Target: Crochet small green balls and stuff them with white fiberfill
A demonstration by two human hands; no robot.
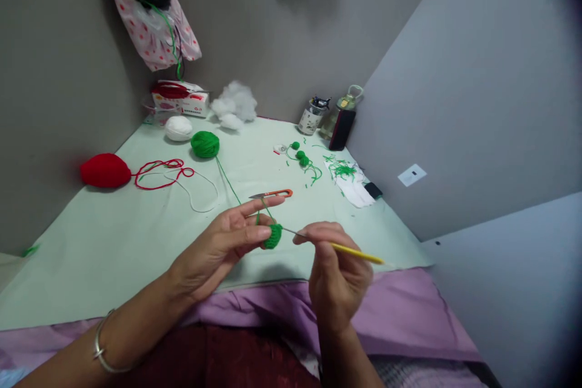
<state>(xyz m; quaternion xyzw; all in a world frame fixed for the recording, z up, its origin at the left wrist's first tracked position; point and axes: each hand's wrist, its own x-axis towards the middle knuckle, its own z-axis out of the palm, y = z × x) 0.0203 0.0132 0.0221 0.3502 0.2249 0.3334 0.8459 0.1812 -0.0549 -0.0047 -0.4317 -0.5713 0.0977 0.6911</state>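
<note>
Between the thumb and fingers of my left hand (pixel 227 239) is a small green crochet piece (pixel 273 236). Green yarn loops over the raised left index finger and runs back to a green yarn ball (pixel 205 144). My right hand (pixel 337 270) grips a crochet hook (pixel 357 253) with a yellow handle. The hook's thin metal shaft points left, and its tip meets the upper edge of the green piece; whether it is inside a stitch I cannot tell. Just behind my left fingertips lie orange-handled thread snips (pixel 277 194).
At the left are a red yarn ball (pixel 105 170) and a white yarn ball (pixel 179 128) with loose strands. White stuffing (pixel 235 104) and a box (pixel 195 103) stand behind. Small green balls (pixel 302 157), yarn scraps (pixel 343 168), a pen cup (pixel 311 119) and a phone (pixel 342 130) are toward the right.
</note>
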